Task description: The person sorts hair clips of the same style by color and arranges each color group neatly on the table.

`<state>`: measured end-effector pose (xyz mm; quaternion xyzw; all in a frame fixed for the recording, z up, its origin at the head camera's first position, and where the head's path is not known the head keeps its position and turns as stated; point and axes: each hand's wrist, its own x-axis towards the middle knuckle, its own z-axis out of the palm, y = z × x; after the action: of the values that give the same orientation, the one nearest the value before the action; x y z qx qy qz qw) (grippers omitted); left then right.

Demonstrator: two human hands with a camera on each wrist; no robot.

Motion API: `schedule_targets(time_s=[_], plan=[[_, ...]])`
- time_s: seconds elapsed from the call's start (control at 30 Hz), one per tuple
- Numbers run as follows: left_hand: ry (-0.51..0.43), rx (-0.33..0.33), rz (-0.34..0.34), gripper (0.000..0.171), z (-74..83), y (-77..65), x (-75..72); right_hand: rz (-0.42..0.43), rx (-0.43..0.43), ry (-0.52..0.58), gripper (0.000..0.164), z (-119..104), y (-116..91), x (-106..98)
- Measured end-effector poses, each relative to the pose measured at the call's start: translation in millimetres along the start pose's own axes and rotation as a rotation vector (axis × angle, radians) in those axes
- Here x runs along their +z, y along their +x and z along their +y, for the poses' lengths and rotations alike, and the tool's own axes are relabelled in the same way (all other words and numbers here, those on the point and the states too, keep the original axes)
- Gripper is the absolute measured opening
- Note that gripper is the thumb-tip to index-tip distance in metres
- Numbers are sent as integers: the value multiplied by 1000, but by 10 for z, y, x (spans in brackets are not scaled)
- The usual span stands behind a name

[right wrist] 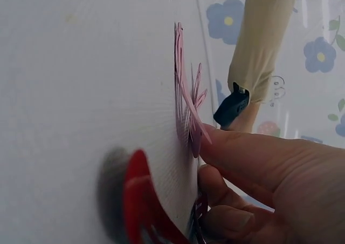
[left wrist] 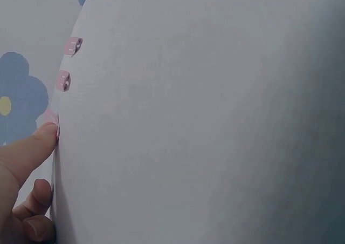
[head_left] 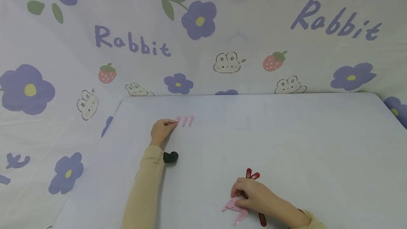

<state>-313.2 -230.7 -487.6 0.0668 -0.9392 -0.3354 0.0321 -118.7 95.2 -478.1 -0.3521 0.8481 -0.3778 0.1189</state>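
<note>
At the left end of a short row of pink hair clips (head_left: pixel 184 121), my left hand (head_left: pixel 161 130) pinches a pink hair clip (left wrist: pixel 51 116) against the white tabletop. Two more clips lie beside it, spaced apart. My right hand (head_left: pixel 255 194) is at a small pile near the front, its fingers bent. The thumb touches the pink hair clips (right wrist: pixel 186 87) there; whether the fingers grip one is hidden. Dark red hair clips (head_left: pixel 262 219) stick out under and beyond this hand, and a red one (right wrist: pixel 141 195) shows close in the right wrist view.
The white tabletop (head_left: pixel 302 144) spreads around both hands. Behind and to the left hangs a white cloth (head_left: pixel 136 17) printed with flowers, rabbits and strawberries. A black device (head_left: pixel 171 157) sits on the left wrist at the sleeve cuff.
</note>
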Motion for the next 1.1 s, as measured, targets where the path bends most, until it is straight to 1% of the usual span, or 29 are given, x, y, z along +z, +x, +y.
schedule_targets(time_s=[0.2, 0.37, 0.5, 0.63, 0.7, 0.77, 0.9, 1.0, 1.1], plan=[[-2, 7, 0, 24, -2, -15, -2, 22, -16, -19, 18, -15, 4, 7], [2, 1, 6, 24, 2, -17, 0, 60, -34, 37, 22, -16, -7, 24], [5, 8, 10, 24, 8, -17, -3, 109, -101, 71, 26, -6, -8, 42], [9, 10, 17, 24, 27, -37, -21, 158, -180, 57, 29, 1, 2, 52], [7, 5, 19, 24, 38, -49, -29, 178, -204, 57, 30, 0, 10, 50], [4, 2, 20, 24, 41, -54, -32, 193, -216, 85, 30, 3, 14, 47], [4, 0, 20, 24, 39, -49, -23, 196, -250, 163, 26, 27, 18, 47], [-1, 3, 21, 24, 45, -50, -22, 178, -282, 145, 21, 46, 27, 52], [-11, 10, 21, 24, 55, -58, -25, 139, -284, 103, 16, 49, 31, 55]])
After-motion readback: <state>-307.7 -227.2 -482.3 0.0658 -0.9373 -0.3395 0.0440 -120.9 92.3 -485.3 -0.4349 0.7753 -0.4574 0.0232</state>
